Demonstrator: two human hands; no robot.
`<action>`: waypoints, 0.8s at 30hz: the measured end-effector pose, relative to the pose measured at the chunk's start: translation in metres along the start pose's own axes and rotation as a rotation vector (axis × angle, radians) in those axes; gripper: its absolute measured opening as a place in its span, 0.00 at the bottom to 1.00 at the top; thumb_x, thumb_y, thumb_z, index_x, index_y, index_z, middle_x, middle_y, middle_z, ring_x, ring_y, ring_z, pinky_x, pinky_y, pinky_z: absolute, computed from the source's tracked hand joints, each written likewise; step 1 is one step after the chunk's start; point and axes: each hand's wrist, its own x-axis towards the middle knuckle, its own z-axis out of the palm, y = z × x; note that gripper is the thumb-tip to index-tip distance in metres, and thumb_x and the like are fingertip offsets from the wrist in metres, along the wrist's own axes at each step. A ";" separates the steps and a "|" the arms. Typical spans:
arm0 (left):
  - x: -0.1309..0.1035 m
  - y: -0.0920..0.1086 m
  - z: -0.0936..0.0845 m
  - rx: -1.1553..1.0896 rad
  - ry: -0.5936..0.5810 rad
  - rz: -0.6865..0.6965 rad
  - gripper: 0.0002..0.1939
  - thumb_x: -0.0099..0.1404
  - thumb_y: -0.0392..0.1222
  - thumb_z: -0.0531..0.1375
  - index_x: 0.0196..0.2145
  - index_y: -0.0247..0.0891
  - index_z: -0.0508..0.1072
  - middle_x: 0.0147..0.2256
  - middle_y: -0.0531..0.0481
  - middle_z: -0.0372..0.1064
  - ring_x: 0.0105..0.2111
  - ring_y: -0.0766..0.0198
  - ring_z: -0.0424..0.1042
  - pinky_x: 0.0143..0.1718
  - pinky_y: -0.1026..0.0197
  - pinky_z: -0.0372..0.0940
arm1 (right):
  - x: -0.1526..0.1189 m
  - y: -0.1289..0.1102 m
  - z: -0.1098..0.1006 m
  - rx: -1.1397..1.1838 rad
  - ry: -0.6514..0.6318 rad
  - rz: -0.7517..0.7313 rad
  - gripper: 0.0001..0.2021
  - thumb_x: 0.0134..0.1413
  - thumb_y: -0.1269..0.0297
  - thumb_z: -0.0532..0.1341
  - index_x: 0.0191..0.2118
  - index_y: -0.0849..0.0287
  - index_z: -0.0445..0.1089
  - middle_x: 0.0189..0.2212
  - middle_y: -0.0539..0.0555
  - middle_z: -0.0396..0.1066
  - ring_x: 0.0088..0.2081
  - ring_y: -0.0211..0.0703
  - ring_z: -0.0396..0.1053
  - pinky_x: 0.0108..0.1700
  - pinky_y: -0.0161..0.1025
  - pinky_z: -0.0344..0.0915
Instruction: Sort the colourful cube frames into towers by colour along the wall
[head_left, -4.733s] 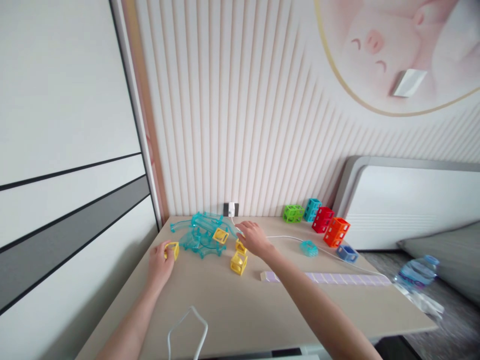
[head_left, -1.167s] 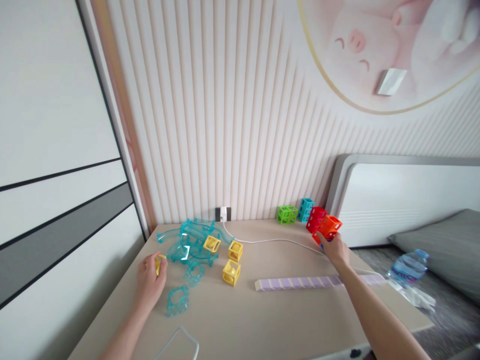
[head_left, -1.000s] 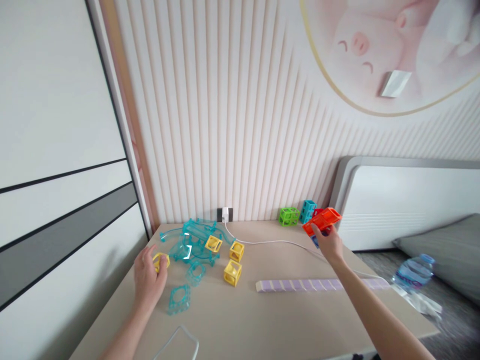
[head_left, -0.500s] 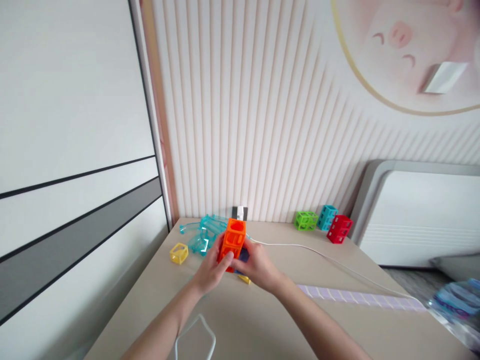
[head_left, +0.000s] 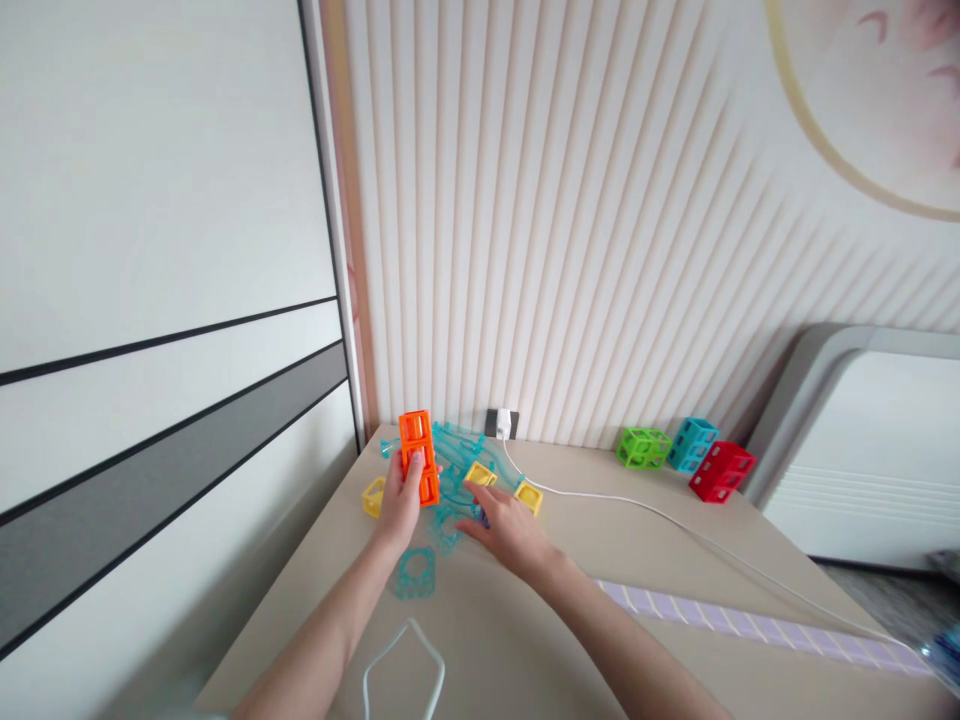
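Observation:
My left hand point(head_left: 400, 503) grips an orange lattice block point(head_left: 418, 455), a tall stack of open cubes held upright at the table's far left. My right hand point(head_left: 504, 523) rests flat on the table with fingers spread, next to a yellow cube point(head_left: 528, 496) and over a small dark blue piece that it mostly hides. Between the hands lies a heap of clear teal track pieces point(head_left: 455, 455). Two more yellow cubes point(head_left: 479, 474) point(head_left: 373, 496) sit around the heap. A flat teal frame point(head_left: 415, 573) lies nearer me.
Green point(head_left: 643, 446), teal point(head_left: 692, 443) and red point(head_left: 721, 470) lattice blocks stand at the back right by the ribbed wall. A white cable point(head_left: 660, 515) runs from the wall socket point(head_left: 502, 423) across the table. A lilac tile strip point(head_left: 750, 625) lies at right; a white wire loop point(head_left: 403, 670) lies near me.
My right hand took the orange block from the back right and brought it over; the left hand now holds it alone, further left. The right hand dropped to the table.

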 end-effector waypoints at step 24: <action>-0.016 0.034 -0.047 0.284 -0.186 0.087 0.32 0.65 0.56 0.64 0.63 0.43 0.68 0.49 0.43 0.79 0.39 0.54 0.81 0.39 0.56 0.77 | 0.024 -0.002 -0.004 -0.140 0.023 -0.259 0.15 0.72 0.55 0.55 0.50 0.58 0.73 0.43 0.61 0.78 0.46 0.55 0.75 0.50 0.50 0.70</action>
